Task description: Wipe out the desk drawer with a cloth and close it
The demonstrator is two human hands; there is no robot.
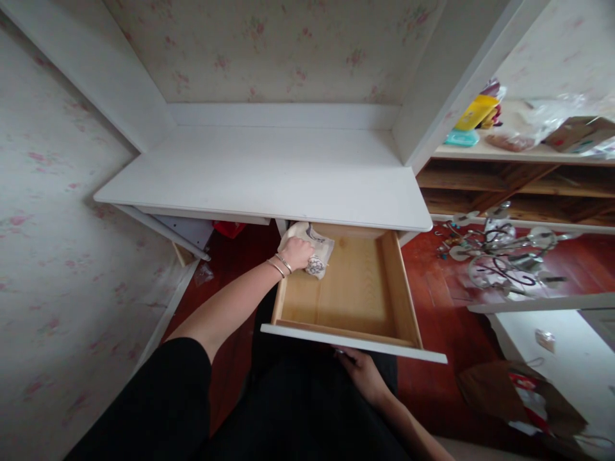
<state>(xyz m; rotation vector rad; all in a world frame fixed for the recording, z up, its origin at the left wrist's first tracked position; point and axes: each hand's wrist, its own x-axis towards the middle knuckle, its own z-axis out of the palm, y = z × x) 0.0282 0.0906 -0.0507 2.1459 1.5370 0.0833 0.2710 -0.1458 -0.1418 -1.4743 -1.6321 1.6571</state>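
Head camera is looking down on a white desk [269, 173] with its drawer [350, 291] pulled out toward the person; the left arm is reaching forward and up from the lower left, nearly straight, with a black sleeve covering the upper arm and two thin bangles [280, 264] sitting at the wrist; the left hand [296, 251] is lying knuckles up over the drawer's back left corner, its fingers curled down and clutching a pale patterned cloth [314, 251]; the cloth is bunching under the palm and spilling out to the right of the hand, pressing against the bare wooden bottom of the drawer just below the desk's front edge; the right hand [362, 373] is sitting low beneath the drawer's white front panel [353, 342], palm down, its wrist coming up from the lower right; its fingertips are passing under the panel's edge, so whether they are gripping it or only touching it cannot be told; the person's dark clothing is filling the lower middle of the view; on the red wooden floor to the right a metal lamp fixture [500, 253] is lying well apart from the drawer, and further right a shelf [509, 153] is holding a yellow packet and plastic bags.
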